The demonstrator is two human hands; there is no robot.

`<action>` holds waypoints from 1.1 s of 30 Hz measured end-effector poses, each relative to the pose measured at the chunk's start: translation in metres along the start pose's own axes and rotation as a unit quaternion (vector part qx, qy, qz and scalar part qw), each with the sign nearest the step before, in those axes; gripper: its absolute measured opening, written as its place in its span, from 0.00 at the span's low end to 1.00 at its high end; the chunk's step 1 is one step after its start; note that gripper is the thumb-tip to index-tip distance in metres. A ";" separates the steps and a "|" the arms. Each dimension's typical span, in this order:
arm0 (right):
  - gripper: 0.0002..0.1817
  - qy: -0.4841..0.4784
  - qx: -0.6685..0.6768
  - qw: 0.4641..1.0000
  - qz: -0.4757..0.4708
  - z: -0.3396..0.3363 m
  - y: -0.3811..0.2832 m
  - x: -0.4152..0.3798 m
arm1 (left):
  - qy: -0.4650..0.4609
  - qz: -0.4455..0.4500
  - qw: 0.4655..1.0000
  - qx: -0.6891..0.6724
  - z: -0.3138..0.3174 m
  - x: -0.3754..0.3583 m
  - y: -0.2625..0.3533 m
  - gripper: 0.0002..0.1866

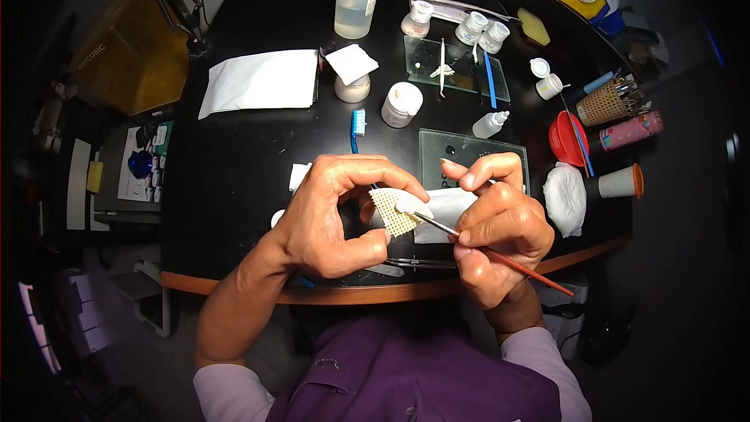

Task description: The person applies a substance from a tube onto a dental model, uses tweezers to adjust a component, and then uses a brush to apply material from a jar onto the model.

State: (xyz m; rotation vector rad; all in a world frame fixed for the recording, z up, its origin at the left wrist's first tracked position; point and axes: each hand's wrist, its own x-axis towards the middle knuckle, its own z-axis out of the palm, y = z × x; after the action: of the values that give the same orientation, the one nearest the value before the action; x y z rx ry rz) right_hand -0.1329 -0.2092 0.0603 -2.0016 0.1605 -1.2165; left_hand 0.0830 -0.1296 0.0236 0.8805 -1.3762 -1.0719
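Note:
Between the thumb and fingers of my left hand (332, 215) is a cream perforated plate (391, 220), shaped like a wedge and held up above the desk. A small white piece (407, 205) sits at its upper part; its exact form is too small to make out. My right hand (504, 227) pinches a thin brush (516, 264) with a red-brown handle. The brush's dark tip meets the white piece or lies right against it. Under the hands lie a white folded tissue (451, 207) and metal tweezers (422, 262).
A toothbrush (358, 129), a white jar (402, 105) and a glass slab (469, 145) lie beyond my hands. Farther back stand a liquid bottle (357, 4) and another glass slab (461, 70) with tools. At right are a red bowl (568, 139), a paper cup (617, 184) and a brush holder (600, 107).

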 end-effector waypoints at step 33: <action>0.11 0.026 -0.037 0.999 -0.010 0.001 -0.006 -0.002 | 0.026 -0.028 0.999 0.007 0.003 0.000 0.011 0.24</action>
State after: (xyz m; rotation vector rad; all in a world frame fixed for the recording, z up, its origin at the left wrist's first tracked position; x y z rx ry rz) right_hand -0.1343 -0.2035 0.0621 -2.0404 0.2162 -1.2933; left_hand 0.0809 -0.1263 0.0340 0.9546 -1.3242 -1.0767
